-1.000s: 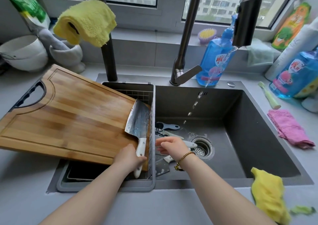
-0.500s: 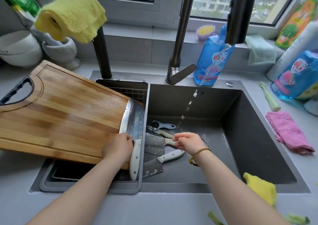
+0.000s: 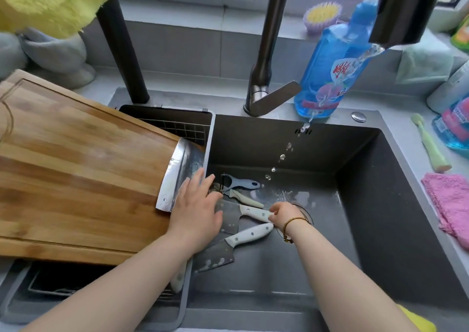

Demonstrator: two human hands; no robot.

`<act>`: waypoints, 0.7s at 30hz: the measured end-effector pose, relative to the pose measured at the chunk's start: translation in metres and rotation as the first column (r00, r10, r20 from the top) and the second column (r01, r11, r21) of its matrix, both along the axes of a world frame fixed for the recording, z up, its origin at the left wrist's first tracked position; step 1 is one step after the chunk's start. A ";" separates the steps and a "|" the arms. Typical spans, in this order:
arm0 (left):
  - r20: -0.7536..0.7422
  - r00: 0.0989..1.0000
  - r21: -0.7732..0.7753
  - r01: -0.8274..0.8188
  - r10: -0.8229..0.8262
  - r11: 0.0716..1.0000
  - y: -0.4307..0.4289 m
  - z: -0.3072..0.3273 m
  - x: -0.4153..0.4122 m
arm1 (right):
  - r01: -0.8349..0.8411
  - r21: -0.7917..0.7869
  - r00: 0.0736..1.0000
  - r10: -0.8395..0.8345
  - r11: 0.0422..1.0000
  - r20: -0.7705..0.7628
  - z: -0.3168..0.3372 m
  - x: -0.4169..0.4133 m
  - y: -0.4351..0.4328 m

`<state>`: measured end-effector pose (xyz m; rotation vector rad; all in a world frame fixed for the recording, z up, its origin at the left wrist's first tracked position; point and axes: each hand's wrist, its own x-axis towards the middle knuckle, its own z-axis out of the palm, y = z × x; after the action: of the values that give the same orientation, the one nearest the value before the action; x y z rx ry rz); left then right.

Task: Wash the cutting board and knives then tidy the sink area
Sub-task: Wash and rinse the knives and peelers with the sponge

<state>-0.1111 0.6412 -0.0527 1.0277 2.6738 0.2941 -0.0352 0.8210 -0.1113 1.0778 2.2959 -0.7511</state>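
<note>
The left hand (image 3: 195, 210) lies flat, fingers straight and slightly spread. Their tips are at the cleaver (image 3: 184, 169), which rests on the right end of the wooden cutting board (image 3: 83, 179). The right hand (image 3: 285, 215) has curled fingers pinching the handle of a white-handled knife (image 3: 255, 213) low in the sink (image 3: 380, 204) — a second knife (image 3: 247, 235) lies just below those fingers.

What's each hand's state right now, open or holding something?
Left hand: open, fingers straight, holding nothing.
Right hand: closed on the white handle of a knife in the sink.
</note>
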 end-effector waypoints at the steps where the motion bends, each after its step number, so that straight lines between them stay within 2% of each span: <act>1: 0.005 1.000 -0.007 -0.003 0.003 1.000 0.000 0.000 -0.001 | -0.031 0.019 0.999 0.030 0.999 0.024 -0.006 -0.005 0.001; 9: 0.014 0.998 -0.019 0.067 -0.067 0.998 0.003 -0.003 -0.005 | -0.221 0.150 0.965 0.194 0.964 0.176 -0.050 -0.036 -0.002; 12: -0.054 0.998 0.022 0.044 -0.043 0.999 0.000 -0.013 -0.008 | -0.324 0.203 0.937 0.283 0.924 0.206 -0.063 -0.040 -0.001; 14: 0.001 0.998 -0.025 0.057 -0.057 0.998 0.001 -0.011 -0.009 | -0.392 0.233 0.910 0.338 0.890 0.239 -0.066 -0.042 0.002; 18: -0.060 0.995 0.016 0.077 -0.076 0.997 0.000 -0.015 -0.011 | -0.465 0.201 0.865 0.393 0.862 0.313 -0.063 -0.047 0.001; 21: -0.036 0.999 0.097 0.040 -0.037 0.994 0.001 -0.017 -0.009 | -0.421 0.156 0.880 0.361 0.894 0.309 -0.052 -0.048 0.002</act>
<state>-0.1204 0.6427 -0.0699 1.1211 2.6903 0.4070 -0.0830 0.8230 -0.1636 0.7060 2.2821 -0.1769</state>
